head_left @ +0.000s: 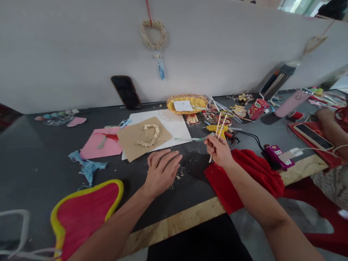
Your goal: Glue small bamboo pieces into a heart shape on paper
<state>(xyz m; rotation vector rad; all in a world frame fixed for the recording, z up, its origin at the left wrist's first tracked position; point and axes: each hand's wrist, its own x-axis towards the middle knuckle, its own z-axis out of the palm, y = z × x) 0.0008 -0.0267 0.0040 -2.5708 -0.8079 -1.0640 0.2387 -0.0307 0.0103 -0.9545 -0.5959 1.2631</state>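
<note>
My left hand [162, 172] hovers over the dark table, fingers spread, holding nothing. In my right hand [219, 150] are thin wooden sticks [222, 126], pinched upright, beside a thin strip with green on it [190, 139]. Left of my hands, a curved row of cream beads or pieces [151, 136] lies on brown paper [130, 142], which rests on white sheets [174, 125]. A yellow glue gun [214, 128] lies just behind my right hand. Small crumbs [179, 176] are scattered between my hands.
Pink paper [102, 148], a blue tassel [88, 167] and a red, yellow-edged piece [87, 214] lie left. Behind are a phone [126, 91] and yellow basket [187, 98]. Red cloth [251, 174], a purple device [279, 157] and a pink bottle [293, 102] stand right, near another person's arm [333, 125].
</note>
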